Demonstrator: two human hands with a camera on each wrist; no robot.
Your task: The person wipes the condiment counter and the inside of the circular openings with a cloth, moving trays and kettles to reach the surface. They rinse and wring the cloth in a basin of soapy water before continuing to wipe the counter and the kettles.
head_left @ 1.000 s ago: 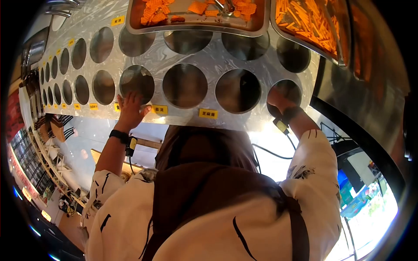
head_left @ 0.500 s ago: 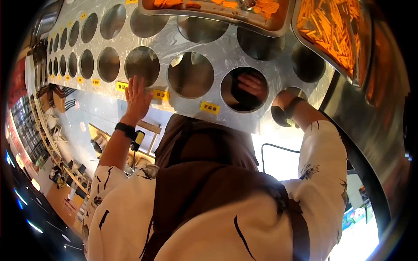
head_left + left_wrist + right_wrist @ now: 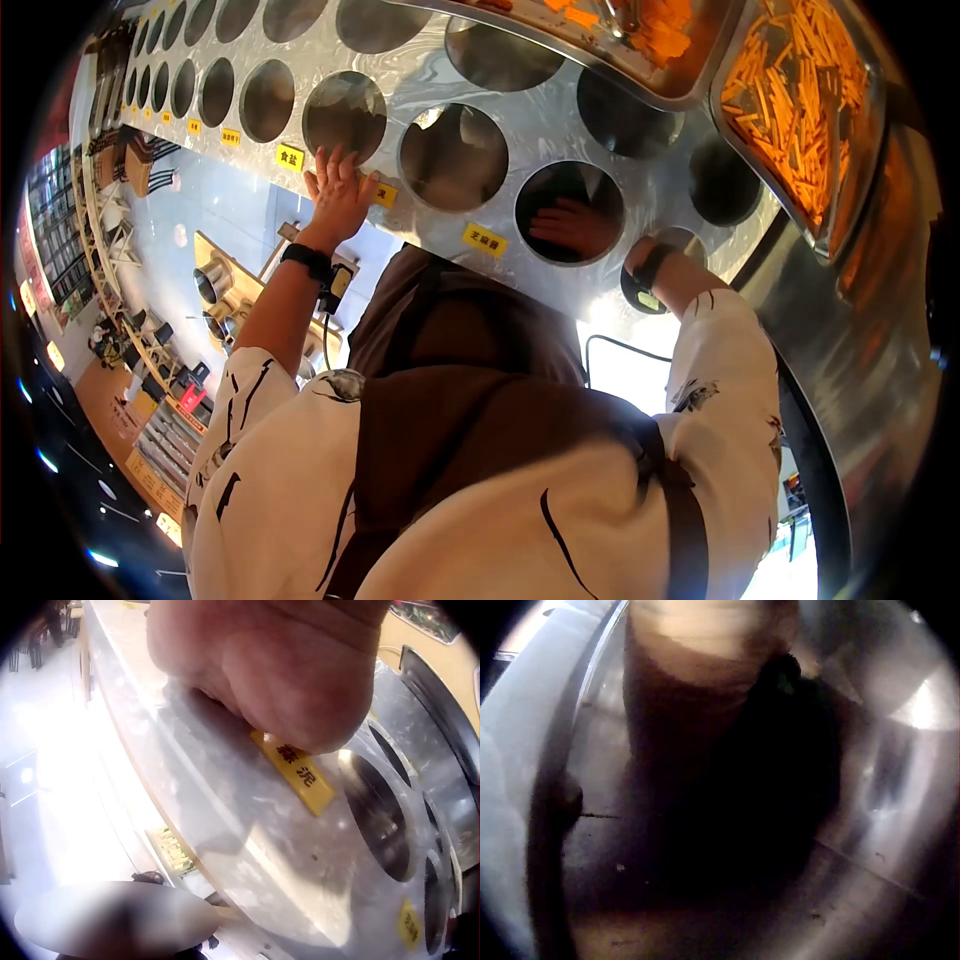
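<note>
My left hand (image 3: pixel 340 195) rests on the plastic-covered counter (image 3: pixel 400 225), fingers straight and slightly spread, fingertips right at the rim of a round hole (image 3: pixel 344 115). Its palm partly covers a yellow label (image 3: pixel 304 776) in the left wrist view. My right arm goes down through the rightmost front hole (image 3: pixel 690 240). Below the counter top, the straight fingers of my right hand (image 3: pixel 572 228) show through the neighbouring hole. The right wrist view shows that hand in deep shadow beside a curved metal wall (image 3: pixel 885 787); its fingertips are hidden there.
Two rows of round holes run along the counter, with yellow labels such as one (image 3: pixel 484 240) at the front edge. Behind stand a metal tray (image 3: pixel 690 85) of orange ridged slices and another tray (image 3: pixel 850 190) of orange strips. A dark-edged metal surface (image 3: pixel 850 340) lies at right.
The head view has turned, so the counter and trays have shifted. My right hand has reached deeper into its hole, its fingers now showing in the neighbouring one. The left hand stays on the counter.
</note>
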